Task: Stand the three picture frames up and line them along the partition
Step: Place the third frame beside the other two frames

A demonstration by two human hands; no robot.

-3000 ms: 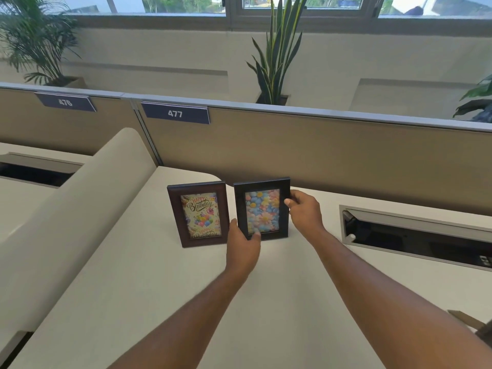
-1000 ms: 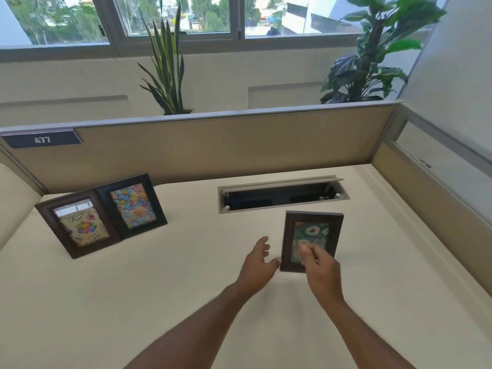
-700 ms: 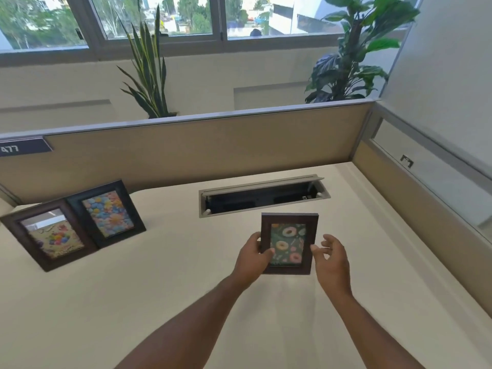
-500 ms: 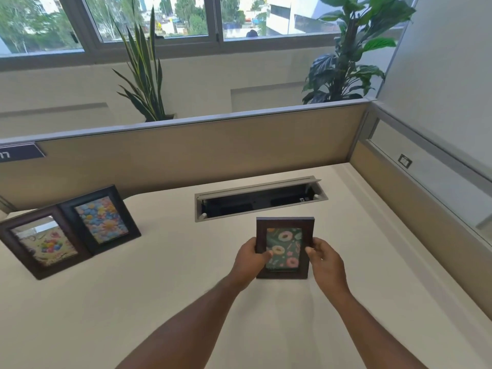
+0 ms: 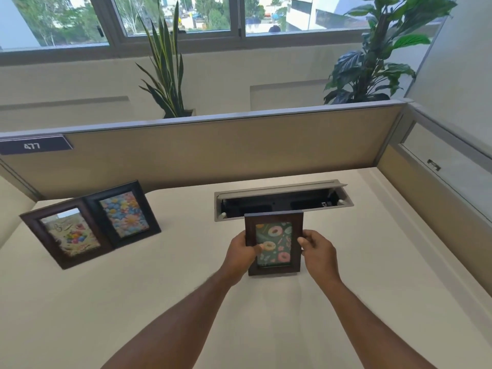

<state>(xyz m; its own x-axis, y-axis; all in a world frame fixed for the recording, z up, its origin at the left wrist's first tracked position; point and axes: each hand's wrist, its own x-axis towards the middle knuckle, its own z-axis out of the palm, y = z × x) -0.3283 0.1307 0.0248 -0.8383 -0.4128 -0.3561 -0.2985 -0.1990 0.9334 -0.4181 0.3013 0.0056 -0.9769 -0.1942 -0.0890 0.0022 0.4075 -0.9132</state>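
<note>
Both hands grip the doughnut picture frame (image 5: 274,245) by its side edges, holding it upright with its picture facing the camera. The left hand (image 5: 241,255) wraps the left edge with its thumb lying across the glass; the right hand (image 5: 318,253) pinches the right edge, its fingers (image 5: 303,242) curled onto the front of the dark brown moulding. The frame is over the middle of the cream table (image 5: 133,302), just in front of the open cable tray (image 5: 282,199) set into the tabletop, and well short of the beige partition (image 5: 226,150). Whether its bottom edge touches the table cannot be told.

To the left, two other frames stand leaning back, side by side and touching: the brown birthday frame (image 5: 68,235) on the outside and the black flower frame (image 5: 123,213) beside it, nearer the partition. A plate numbered 477 (image 5: 33,145) sits on the partition's top left. Beyond it rise a snake plant (image 5: 166,65) and a broad-leaved plant (image 5: 372,57) below the window (image 5: 170,14).
</note>
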